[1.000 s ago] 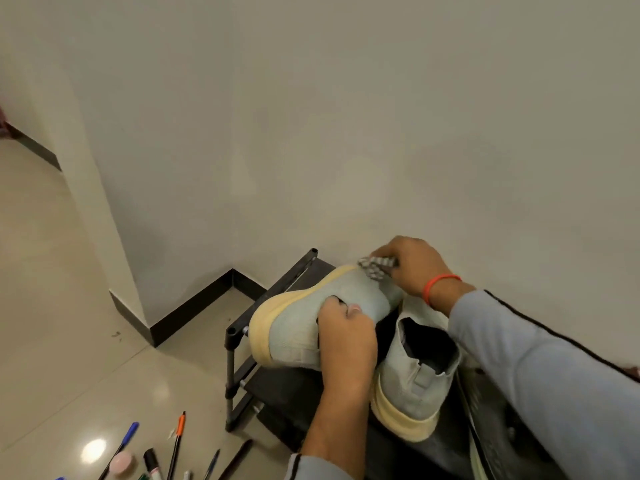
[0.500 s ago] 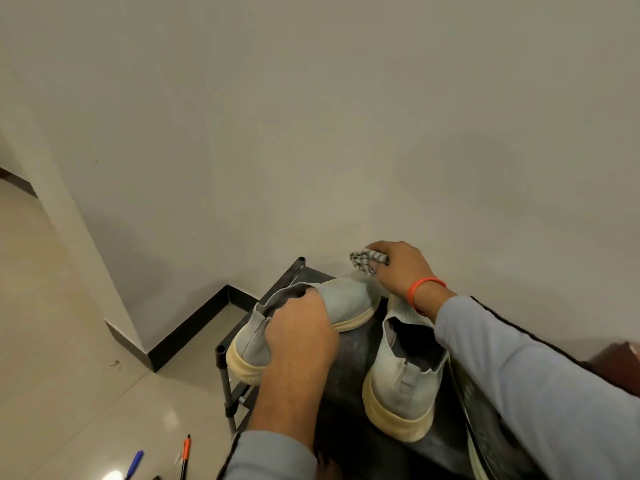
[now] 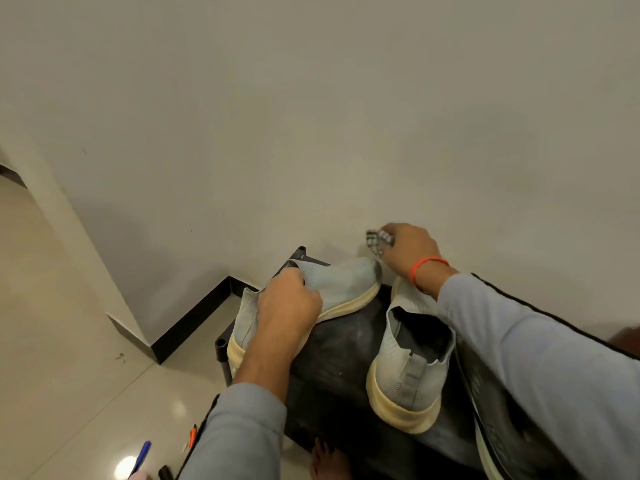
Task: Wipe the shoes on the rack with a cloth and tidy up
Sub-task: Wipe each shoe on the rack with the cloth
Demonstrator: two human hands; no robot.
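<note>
1. Pens (image 3: pixel 140 457) are seen on the floor nearest the camera.
2. The right shoe (image 3: pixel 412 362) is stood upright on the rack (image 3: pixel 346 344).
3. The left shoe (image 3: pixel 332 289), tipped sole-out a second ago, has been laid back down; its collar is gripped by the left hand (image 3: pixel 289 304).
4. The cloth (image 3: pixel 377 241), bunched in the right hand (image 3: pixel 408 249), has been lifted off the toe; wiping of this shoe is judged finished.
</note>
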